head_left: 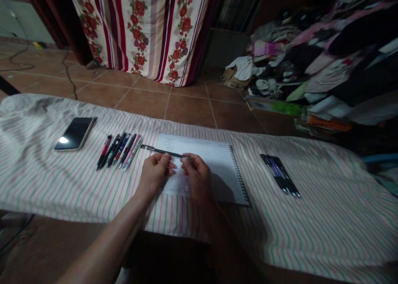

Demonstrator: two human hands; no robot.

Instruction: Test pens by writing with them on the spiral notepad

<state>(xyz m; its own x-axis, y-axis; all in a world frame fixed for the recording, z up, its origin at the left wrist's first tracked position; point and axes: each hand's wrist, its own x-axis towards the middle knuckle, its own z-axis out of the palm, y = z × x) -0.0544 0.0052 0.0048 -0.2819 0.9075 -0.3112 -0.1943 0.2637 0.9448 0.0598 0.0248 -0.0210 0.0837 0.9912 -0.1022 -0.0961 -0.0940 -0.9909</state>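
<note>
A dark pen (161,151) lies crosswise between my two hands, above an open spiral notebook (211,151) with writing on its page. My left hand (157,168) pinches the pen near its middle. At the pen's right end, the fingers of my right hand (197,168) are closed on it. To the left of the notebook, several pens (120,151) of different colours lie side by side. Off to the right is a second group of dark pens (280,174), one with a purple barrel.
A phone (75,133) lies on the striped cloth (311,234) at the left, with a bright reflection on its screen. Beyond the cloth's far edge are the tiled floor (146,95) and a floral curtain (139,27). Clothes are heaped (311,56) at the back right.
</note>
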